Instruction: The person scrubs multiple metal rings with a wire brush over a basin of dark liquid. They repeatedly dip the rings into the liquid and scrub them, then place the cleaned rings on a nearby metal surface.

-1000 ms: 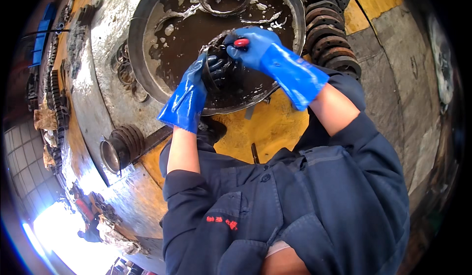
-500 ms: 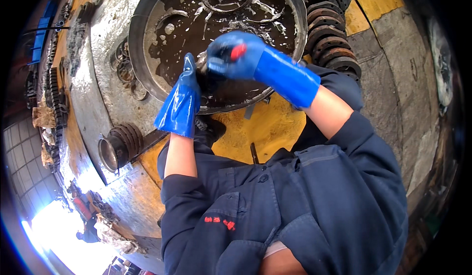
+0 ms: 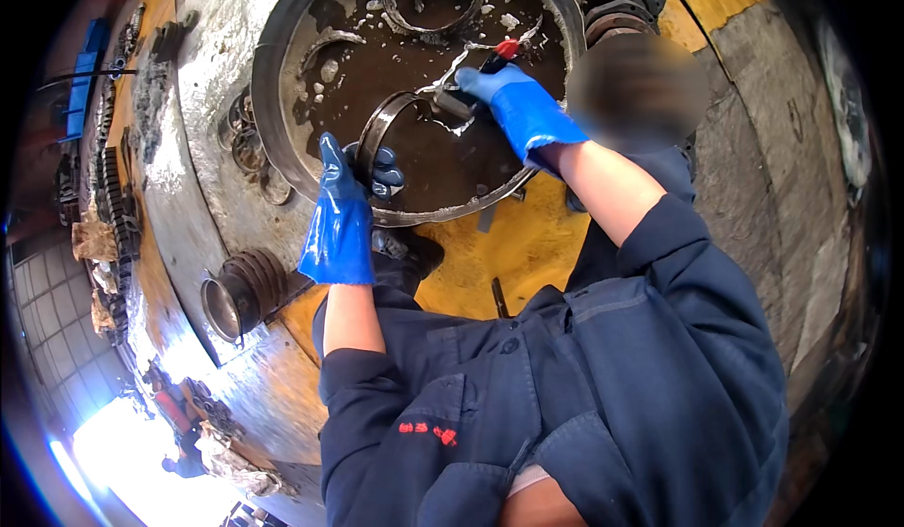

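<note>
Ring (image 3: pixel 379 122) in left hand (image 3: pixel 343 188), red-ended tool (image 3: pixel 506 51) in right hand (image 3: pixel 499 87).
We find the left grip pinching the ring's near part between thumb and fingers; the ring stands tilted over the basin (image 3: pixel 269 103), near its close rim. We note the right grip wrapped around the tool, above dark liquid (image 3: pixel 443 164). We record more rings (image 3: pixel 428 31) at the far side.
</note>
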